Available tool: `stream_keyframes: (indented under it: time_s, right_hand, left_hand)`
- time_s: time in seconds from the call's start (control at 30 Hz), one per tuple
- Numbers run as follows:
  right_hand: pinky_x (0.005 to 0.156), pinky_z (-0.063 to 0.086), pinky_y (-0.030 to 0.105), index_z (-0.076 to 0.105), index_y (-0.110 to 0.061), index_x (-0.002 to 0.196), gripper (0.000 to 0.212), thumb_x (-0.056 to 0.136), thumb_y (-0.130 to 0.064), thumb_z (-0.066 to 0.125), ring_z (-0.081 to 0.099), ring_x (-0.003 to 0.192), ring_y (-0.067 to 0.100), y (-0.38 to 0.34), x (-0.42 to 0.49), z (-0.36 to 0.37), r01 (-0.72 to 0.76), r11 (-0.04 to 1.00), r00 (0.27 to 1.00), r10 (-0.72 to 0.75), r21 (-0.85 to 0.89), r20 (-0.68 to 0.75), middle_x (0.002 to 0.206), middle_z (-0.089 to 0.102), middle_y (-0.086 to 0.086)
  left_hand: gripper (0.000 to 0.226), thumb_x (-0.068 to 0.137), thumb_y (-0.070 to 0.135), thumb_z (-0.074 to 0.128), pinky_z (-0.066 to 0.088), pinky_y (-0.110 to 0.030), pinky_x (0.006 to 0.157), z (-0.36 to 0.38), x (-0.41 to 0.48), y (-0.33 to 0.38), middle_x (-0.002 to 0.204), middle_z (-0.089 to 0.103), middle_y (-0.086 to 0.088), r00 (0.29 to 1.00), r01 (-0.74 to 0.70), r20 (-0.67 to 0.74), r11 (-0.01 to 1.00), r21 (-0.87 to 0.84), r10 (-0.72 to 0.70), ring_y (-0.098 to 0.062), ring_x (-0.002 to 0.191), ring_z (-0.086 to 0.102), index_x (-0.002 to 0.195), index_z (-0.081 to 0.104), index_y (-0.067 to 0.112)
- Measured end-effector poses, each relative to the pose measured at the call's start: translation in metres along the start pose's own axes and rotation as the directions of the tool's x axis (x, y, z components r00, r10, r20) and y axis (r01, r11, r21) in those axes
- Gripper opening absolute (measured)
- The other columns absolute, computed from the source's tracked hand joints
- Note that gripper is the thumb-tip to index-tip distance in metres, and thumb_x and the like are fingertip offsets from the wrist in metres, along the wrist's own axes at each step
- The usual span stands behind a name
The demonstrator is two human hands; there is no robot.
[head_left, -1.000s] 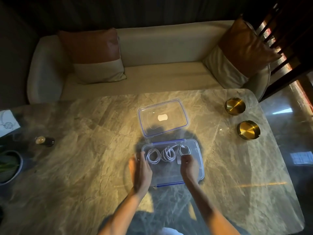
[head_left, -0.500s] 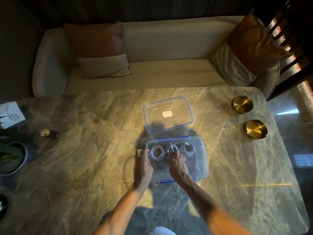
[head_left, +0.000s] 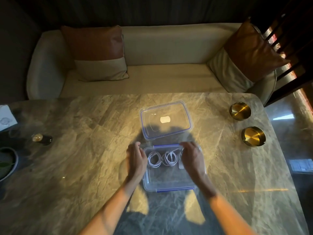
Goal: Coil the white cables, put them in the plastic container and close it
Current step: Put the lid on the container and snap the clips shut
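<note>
A clear plastic container (head_left: 169, 182) with blue clips sits open on the marble table (head_left: 84, 158). Coiled white cables (head_left: 160, 159) lie inside along its far side; two coils show, and my right hand hides anything further right. Its clear lid (head_left: 179, 116) with a blue seal lies flat just beyond it. My left hand (head_left: 137, 160) rests against the container's left wall, fingers apart. My right hand (head_left: 191, 156) hovers over the container's far right corner, fingers spread; whether it touches a cable I cannot tell.
Two round brass dishes (head_left: 240, 110) (head_left: 253, 136) stand at the table's right side. A small dark bottle (head_left: 42, 139), a white card (head_left: 6, 117) and a plant pot (head_left: 6, 162) are at the left. A cream sofa (head_left: 160, 53) with cushions lies behind the table.
My right hand has moved from the middle of the container to its far right corner. My left hand stays at the left wall. The coils stay in place.
</note>
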State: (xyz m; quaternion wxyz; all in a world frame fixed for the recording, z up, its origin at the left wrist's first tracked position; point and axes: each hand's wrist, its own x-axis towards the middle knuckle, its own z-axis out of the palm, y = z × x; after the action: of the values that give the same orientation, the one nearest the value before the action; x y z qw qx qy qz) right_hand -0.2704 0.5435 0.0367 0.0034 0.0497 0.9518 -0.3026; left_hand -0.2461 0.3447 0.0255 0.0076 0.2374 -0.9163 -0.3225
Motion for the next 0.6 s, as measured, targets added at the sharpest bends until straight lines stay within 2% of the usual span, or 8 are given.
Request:
stream_keyframes:
  time_s: [0.1,0.23,0.3,0.37,0.43,0.47,0.53,0.6]
  right_hand:
    - [0.081,0.053,0.037,0.076,-0.010,0.105,0.031,0.089,0.002,0.051,0.070,0.095,0.034,0.009,0.074,-0.012,-0.179,0.982,0.984,0.180,0.055,-0.010,0.107,0.074,0.018]
    - [0.088,0.051,0.041,0.069,0.005,0.105,0.026,0.087,-0.003,0.051,0.064,0.106,0.042,0.030,0.153,0.002,-0.386,0.923,0.899,0.377,-0.004,0.221,0.109,0.070,0.028]
    - [0.091,0.052,0.042,0.066,0.005,0.109,0.026,0.089,-0.005,0.053,0.064,0.102,0.037,0.041,0.169,0.016,-0.423,0.906,0.857,0.406,-0.018,0.318,0.105,0.067,0.027]
    - [0.078,0.054,0.032,0.067,0.004,0.107,0.022,0.091,-0.008,0.058,0.063,0.090,0.032,0.048,0.172,0.028,-0.397,0.918,0.848,0.368,-0.002,0.382,0.096,0.066,0.024]
    - [0.053,0.043,0.008,0.067,0.004,0.114,0.025,0.092,-0.006,0.060,0.063,0.085,0.031,0.052,0.173,0.036,-0.388,0.920,0.860,0.342,0.049,0.379,0.101,0.070,0.025]
    - [0.043,0.037,0.004,0.067,0.004,0.115,0.026,0.092,-0.003,0.059,0.061,0.081,0.028,0.054,0.174,0.038,-0.392,0.916,0.866,0.336,0.086,0.371,0.102,0.072,0.025]
    - [0.041,0.035,0.006,0.068,0.001,0.111,0.025,0.089,0.001,0.056,0.056,0.077,0.022,0.055,0.173,0.034,-0.415,0.899,0.863,0.340,0.143,0.374,0.094,0.070,0.022]
    - [0.045,0.034,0.016,0.067,-0.006,0.090,0.015,0.080,-0.007,0.055,0.051,0.065,0.019,0.051,0.174,0.020,-0.446,0.865,0.844,0.321,0.231,0.430,0.071,0.061,0.010]
  left_hand:
    - [0.023,0.094,-0.002,0.046,0.044,-0.044,0.089,0.012,0.054,0.002,0.114,0.060,-0.024,0.987,0.162,0.027,0.986,-0.044,-0.161,-0.037,0.107,0.056,0.113,0.059,-0.002]
    - [0.030,0.098,0.014,0.048,0.049,-0.042,0.093,0.030,0.117,-0.005,0.125,0.059,-0.025,0.935,0.325,0.159,0.946,-0.013,-0.319,-0.039,0.112,0.058,0.124,0.055,0.001]
    - [0.039,0.098,0.023,0.052,0.051,-0.041,0.095,0.040,0.132,-0.007,0.127,0.059,-0.023,0.885,0.412,0.263,0.910,-0.052,-0.385,-0.039,0.113,0.059,0.131,0.051,0.003]
    - [0.037,0.095,0.024,0.056,0.059,-0.038,0.077,0.046,0.138,-0.006,0.109,0.066,-0.018,0.853,0.446,0.346,0.889,-0.098,-0.390,-0.033,0.091,0.066,0.129,0.053,0.007]
    - [0.036,0.094,0.020,0.059,0.051,-0.028,0.049,0.048,0.139,-0.004,0.088,0.066,-0.010,0.844,0.435,0.405,0.891,-0.131,-0.352,-0.022,0.063,0.061,0.129,0.054,0.014]
    - [0.037,0.093,0.019,0.060,0.045,-0.026,0.043,0.047,0.139,-0.004,0.081,0.065,-0.008,0.843,0.435,0.413,0.889,-0.146,-0.344,-0.019,0.055,0.057,0.129,0.055,0.017]
    - [0.032,0.090,0.013,0.059,0.044,-0.024,0.042,0.043,0.141,0.000,0.071,0.064,-0.008,0.840,0.461,0.408,0.866,-0.192,-0.357,-0.018,0.049,0.054,0.122,0.062,0.017]
    - [0.022,0.090,0.013,0.059,0.047,-0.024,0.044,0.034,0.144,0.009,0.069,0.064,-0.009,0.827,0.502,0.418,0.828,-0.250,-0.376,-0.017,0.046,0.055,0.110,0.068,0.016]
